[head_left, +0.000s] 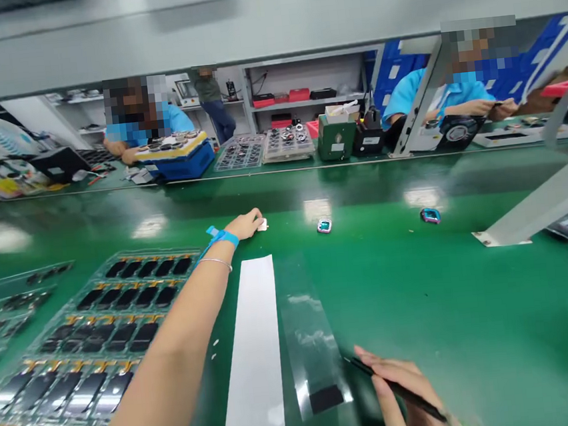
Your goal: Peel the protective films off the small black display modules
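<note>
My left hand (pixel 245 225) reaches far across the green belt with its fingers closed on a small white piece (pixel 263 225). A blue band and a thin bracelet circle that wrist. My right hand (pixel 407 395) rests low near the front edge, gripping black tweezers (pixel 396 387) whose tip points toward a clear film strip (pixel 310 341) with a small black square at its near end. A long white paper strip (pixel 254 356) lies between my two arms.
Clear trays of dark screen modules (pixel 108 323) fill the left side. Two small pink-and-blue devices (pixel 324 226) (pixel 429 216) sit on the green belt (pixel 473 302). A grey metal brace (pixel 539 205) slants at right. People in blue shirts work at the far bench.
</note>
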A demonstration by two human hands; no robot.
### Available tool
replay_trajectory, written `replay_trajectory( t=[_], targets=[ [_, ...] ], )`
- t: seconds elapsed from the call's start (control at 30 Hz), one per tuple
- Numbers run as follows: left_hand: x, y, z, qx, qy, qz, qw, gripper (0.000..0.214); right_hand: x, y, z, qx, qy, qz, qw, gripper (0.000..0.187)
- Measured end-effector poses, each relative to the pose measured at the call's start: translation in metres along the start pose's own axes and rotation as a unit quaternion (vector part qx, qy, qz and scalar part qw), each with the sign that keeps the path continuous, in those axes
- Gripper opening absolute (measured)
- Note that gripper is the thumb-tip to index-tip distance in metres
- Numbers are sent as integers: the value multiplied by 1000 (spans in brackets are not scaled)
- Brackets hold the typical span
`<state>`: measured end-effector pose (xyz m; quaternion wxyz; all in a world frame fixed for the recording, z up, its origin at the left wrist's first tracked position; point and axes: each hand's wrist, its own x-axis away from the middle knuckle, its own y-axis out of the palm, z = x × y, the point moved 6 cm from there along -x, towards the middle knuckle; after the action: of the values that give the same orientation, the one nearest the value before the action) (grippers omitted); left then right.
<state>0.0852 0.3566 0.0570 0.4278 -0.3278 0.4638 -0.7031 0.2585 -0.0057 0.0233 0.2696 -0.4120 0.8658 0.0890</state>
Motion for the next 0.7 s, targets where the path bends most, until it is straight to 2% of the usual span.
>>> replay_trajectory(
  t=[0.07,0.13,0.3,0.37,0.47,0.57,0.7],
  targets=[
    [9,-2,-8,-23,1,-4,1000,34,0,-3,1,30,-2,-17,999,14],
    [30,-2,-14,-40,22,-21,999,34,1,-4,3,85,-8,-48,995,18],
    [94,19,-21,-53,99,-87,990,34,4,9,20,165,-43,-175,970,35],
    [108,27,-22,-54,125,-91,986,32,8,17,29,188,-77,-242,949,44],
    [115,34,-20,-51,157,-89,982,29,11,23,38,218,-109,-305,921,55],
    [120,35,-17,-50,173,-69,981,36,10,24,35,224,-115,-293,922,54],
    [130,40,-14,-60,188,-50,979,44,12,33,12,186,-115,-235,947,42]
  ],
)
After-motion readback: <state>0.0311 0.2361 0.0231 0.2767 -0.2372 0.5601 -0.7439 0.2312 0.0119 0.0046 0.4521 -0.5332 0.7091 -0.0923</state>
